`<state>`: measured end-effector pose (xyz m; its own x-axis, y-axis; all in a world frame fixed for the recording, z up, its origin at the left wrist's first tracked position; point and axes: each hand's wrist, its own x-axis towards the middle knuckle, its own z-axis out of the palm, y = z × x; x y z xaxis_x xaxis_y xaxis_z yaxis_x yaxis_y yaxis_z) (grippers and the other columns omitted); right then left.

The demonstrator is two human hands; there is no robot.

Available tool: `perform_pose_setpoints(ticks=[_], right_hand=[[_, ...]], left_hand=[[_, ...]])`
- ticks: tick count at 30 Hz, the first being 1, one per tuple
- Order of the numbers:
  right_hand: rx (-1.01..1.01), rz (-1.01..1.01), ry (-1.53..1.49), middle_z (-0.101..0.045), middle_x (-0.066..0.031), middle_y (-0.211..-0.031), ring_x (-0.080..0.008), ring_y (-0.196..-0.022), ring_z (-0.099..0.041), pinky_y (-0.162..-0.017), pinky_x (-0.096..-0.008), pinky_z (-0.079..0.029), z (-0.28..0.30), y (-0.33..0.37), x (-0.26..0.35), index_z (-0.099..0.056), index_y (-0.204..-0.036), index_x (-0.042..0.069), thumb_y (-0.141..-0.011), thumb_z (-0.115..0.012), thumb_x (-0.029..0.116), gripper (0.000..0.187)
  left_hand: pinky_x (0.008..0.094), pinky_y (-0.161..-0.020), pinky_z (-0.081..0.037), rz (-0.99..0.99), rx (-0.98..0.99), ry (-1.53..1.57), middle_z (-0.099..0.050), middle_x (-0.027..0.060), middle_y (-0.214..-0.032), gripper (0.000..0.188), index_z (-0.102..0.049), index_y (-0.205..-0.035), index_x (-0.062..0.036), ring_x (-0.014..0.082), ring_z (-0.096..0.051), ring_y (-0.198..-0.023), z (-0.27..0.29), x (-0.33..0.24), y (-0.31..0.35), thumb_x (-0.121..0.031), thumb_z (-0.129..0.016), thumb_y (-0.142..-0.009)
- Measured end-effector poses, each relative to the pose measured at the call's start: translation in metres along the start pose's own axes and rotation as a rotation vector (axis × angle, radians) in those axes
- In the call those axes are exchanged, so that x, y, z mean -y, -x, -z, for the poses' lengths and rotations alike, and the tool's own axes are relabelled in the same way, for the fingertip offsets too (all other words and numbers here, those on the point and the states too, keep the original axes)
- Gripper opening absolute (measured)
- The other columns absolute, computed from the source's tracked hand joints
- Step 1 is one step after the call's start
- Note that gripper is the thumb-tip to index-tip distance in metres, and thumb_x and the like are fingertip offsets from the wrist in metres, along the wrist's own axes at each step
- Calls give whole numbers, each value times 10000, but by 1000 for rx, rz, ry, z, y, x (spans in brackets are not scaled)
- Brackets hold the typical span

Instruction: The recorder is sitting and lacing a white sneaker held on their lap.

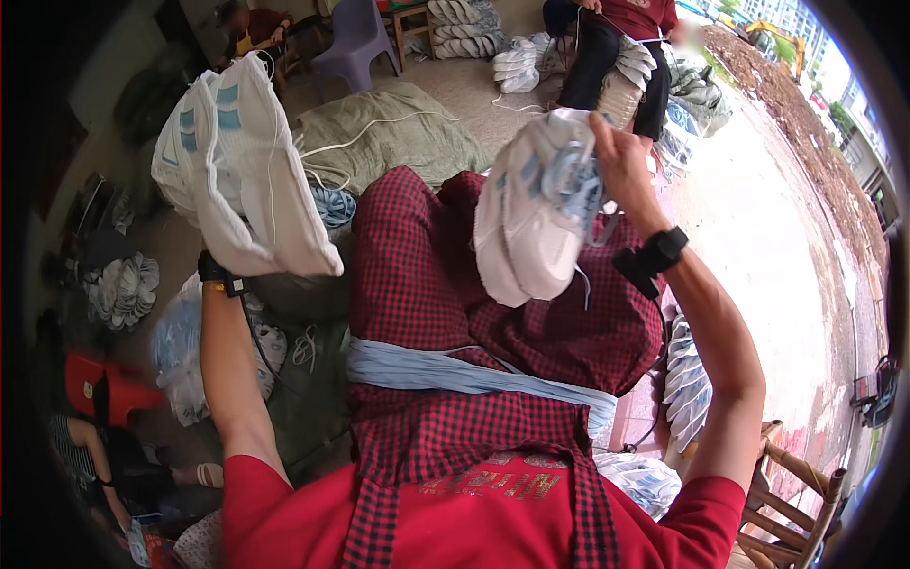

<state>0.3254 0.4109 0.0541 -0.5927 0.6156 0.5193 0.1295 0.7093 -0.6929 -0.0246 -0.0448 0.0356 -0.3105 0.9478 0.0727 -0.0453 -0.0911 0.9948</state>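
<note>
My right hand (pixel 618 163) is closed on a small stack of white and blue shoe uppers (pixel 517 232), held up above my lap at the right. A thin pale cord end hangs below them. At the left, my left forearm (pixel 235 370) reaches up to a larger white shoe upper (pixel 242 175) with blue patches and a loose white thread. That upper stands raised in the air and hides my left hand's fingers. Across my red and black checked apron (pixel 408 275) lies a bundle of light blue cords (pixel 455 373).
Beyond my knees lies a green woven sack (pixel 393 133) with a white cord over it. Stacked uppers (pixel 687 384) stand beside my right leg, near a bamboo chair (pixel 787 493). A purple chair (pixel 355 47), a red stool (pixel 112 384) and several other people are around.
</note>
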Motion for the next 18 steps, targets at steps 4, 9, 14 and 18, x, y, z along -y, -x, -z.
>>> perform_pose_setpoints(ticks=[4, 9, 14, 18], right_hand=[[494, 362, -2, -658, -241, -773, -403, -745, -664, -692, -508, -519, -47, 26, 27, -622, -1117, 11, -1044, -444, 339, 380], [688, 523, 284, -652, -263, -1031, -417, -985, -629, -838, -492, -528, -76, 46, 21, -606, -1104, -31, -1002, -488, 302, 368], [646, -39, -441, -647, -176, -1152, -253, -1004, -645, -784, -331, -575, -26, 48, 34, -573, -1259, -29, -951, -413, 181, 406], [270, -169, -387, -611, -76, -886, -129, -745, -588, -620, -264, -536, 0, 47, 7, -540, -1273, -15, -1005, -441, 199, 357]], left_hand=[[376, -971, -542, -4, 17, -54, -602, 120, -1316, 683, -484, -1403, -41, 204, -616, -1162, -40, -19, -32, -471, -656, -902], [365, -965, -543, 11, -3, -82, -605, 118, -1312, 675, -488, -1401, -41, 198, -618, -1155, -85, -26, -68, -460, -659, -900], [322, -917, -542, 19, 192, -3, -624, 92, -1282, 610, -518, -1378, -55, 164, -633, -1094, -127, -25, -143, -392, -669, -893], [303, -900, -570, 146, 417, -392, -608, 91, -1290, 554, -481, -1424, -46, 190, -602, -1185, -124, 0, -226, -396, -564, -1003]])
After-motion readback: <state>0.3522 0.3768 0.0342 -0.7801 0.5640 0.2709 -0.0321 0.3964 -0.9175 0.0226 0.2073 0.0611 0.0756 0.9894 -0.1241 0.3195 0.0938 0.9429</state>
